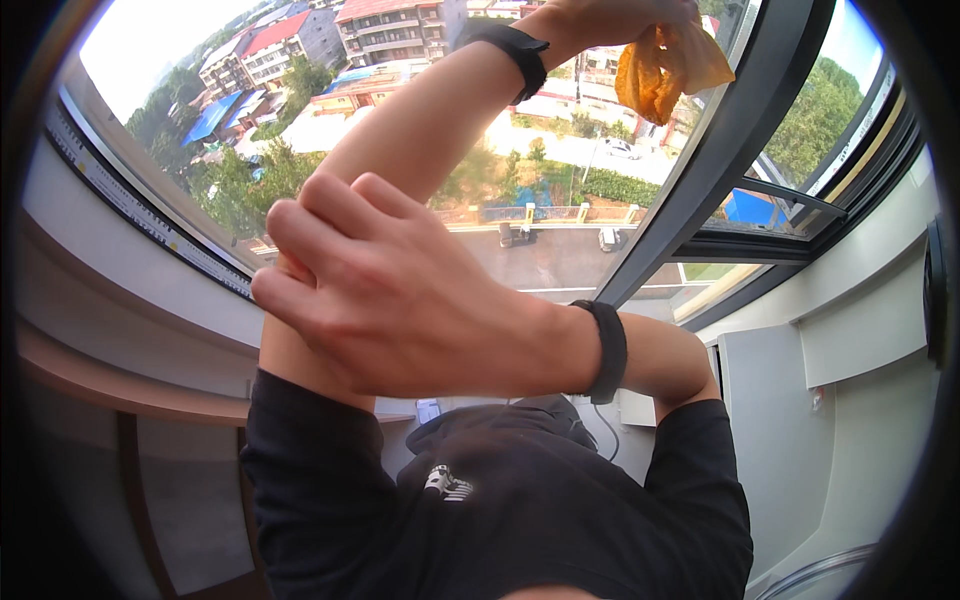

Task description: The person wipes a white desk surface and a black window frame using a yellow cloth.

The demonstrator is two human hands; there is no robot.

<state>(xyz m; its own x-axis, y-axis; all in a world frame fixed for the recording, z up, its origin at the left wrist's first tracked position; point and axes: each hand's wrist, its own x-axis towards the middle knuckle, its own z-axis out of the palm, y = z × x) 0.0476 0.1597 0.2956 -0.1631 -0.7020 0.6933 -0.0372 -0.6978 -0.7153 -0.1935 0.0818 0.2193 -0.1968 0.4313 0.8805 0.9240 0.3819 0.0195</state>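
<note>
My left hand [615, 19], at the top edge, holds a crumpled orange-brown piece [652, 75] with a paler flap; whether it is food or cloth I cannot tell. The piece hangs in front of the window, and part of the hand is cut off. My right hand [382, 292] lies across my left arm near the elbow, back of the hand up and fingers curled. Its fingertips are hidden, so I cannot tell whether it grips the arm. A black band [604, 352] circles the right wrist, and another black band [517, 56] the left.
A large window pane [525, 262] fills the view ahead, with buildings, trees and a road far below. A dark window frame [712, 165] slants down on the right beside a smaller window section. A brown ledge [135, 375] curves along the left; white panels [780, 420] stand at the right.
</note>
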